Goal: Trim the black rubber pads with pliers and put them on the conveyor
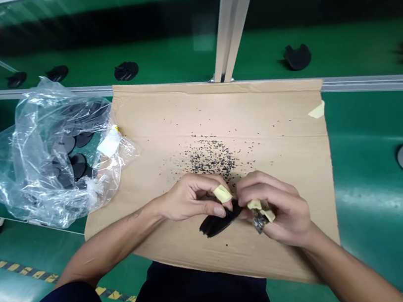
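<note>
Both hands, left hand and right hand, pinch a black part over cardboard (plastic bag nearby).

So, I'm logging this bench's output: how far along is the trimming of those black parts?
Some looks done: black shavings lie scattered on the cardboard sheet, and single black pieces sit on the green belt beyond. In hand: the left hand pinches one black part while the right hand works its edge with a small tool. Left: the plastic bag holds many more discs.
</note>
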Motion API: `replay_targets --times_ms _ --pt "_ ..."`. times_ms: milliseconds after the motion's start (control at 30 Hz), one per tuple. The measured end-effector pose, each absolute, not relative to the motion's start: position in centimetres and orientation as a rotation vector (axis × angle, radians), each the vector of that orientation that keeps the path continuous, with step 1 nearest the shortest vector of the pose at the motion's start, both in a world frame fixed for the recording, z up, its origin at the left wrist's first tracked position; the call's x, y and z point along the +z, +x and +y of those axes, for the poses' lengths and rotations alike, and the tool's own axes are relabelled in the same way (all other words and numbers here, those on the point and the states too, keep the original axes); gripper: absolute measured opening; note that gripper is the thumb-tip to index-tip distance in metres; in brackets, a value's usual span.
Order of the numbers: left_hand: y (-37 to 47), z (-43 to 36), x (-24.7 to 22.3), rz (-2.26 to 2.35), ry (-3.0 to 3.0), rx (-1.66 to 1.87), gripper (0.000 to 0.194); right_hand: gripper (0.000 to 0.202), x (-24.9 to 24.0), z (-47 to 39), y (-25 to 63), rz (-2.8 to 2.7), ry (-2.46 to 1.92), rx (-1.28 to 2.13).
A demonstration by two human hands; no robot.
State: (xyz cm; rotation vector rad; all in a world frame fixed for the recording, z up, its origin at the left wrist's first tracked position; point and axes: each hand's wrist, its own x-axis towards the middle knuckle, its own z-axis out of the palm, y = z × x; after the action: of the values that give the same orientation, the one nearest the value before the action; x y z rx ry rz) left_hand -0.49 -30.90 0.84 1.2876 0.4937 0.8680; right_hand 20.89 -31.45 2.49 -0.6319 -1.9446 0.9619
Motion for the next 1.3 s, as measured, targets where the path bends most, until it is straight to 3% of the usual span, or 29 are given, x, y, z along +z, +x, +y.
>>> replay_targets --times_ms 100,267,467,667,1300 --pt "-0.6 -31.0 0.9 0.513 1.295 0.849 0.026 0.014 2.3 -31.6 20.9 -1.933 -0.652 0.922" --pt "-0.4 -31.5 0.3 0.639 1.454 0.975 0.054 0.019 2.0 -31.5 21.0 -1.882 -0.787 0.796" --pt "-0.1 -31.8 0.0 0.914 1.768 1.245 0.020 0.019 2.4 -30.5 21.6 -1.909 -0.851 0.846" --pt "-0.5 -31.4 0.3 0.905 1.838 1.295 0.020 0.014 2.1 -29.6 22.4 -2.188 -0.979 0.421" --pt "-0.5 -31.4 0.3 0.882 1.908 1.264 0.022 0.006 1.9 -29.9 22.6 -2.344 -0.998 0.079"
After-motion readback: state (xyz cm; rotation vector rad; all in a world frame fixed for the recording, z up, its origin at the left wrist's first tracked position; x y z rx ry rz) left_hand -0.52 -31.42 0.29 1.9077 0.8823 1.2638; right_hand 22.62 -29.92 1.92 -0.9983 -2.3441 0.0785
